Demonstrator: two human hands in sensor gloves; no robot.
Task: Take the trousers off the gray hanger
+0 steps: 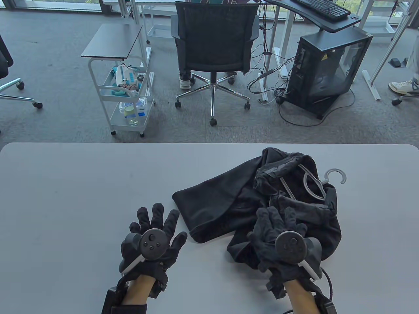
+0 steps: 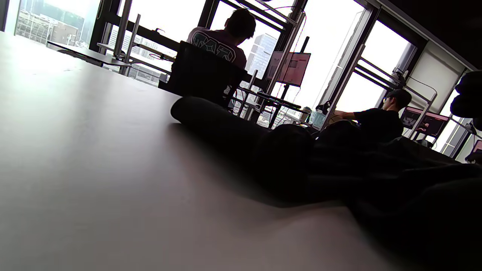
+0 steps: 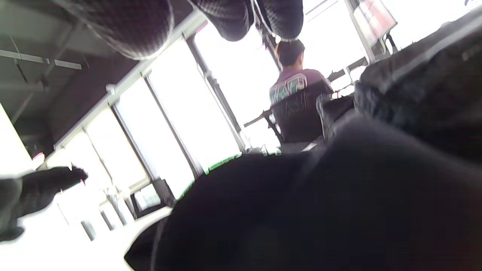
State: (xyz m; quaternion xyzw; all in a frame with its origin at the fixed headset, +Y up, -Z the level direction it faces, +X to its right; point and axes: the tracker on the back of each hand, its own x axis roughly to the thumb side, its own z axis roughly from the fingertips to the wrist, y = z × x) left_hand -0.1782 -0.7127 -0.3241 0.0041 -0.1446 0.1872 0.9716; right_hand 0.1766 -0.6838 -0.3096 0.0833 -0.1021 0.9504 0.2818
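Black trousers [image 1: 229,193] lie crumpled on the right half of the grey table [image 1: 81,196], with one leg stretched toward the middle. A gray hanger [image 1: 314,184] lies inside the waistband, its hook [image 1: 337,175] sticking out at the right. My right hand [image 1: 278,225] rests palm down on the near part of the trousers, fingers spread. My left hand [image 1: 157,225] lies open and flat on the bare table just left of the trouser leg, holding nothing. The trousers fill the lower right of the left wrist view [image 2: 339,165] and the right wrist view [image 3: 320,210].
Beyond the table's far edge stand an office chair [image 1: 214,45], a white cart [image 1: 126,91] and a computer case [image 1: 327,72] on the carpet. The left half of the table is bare.
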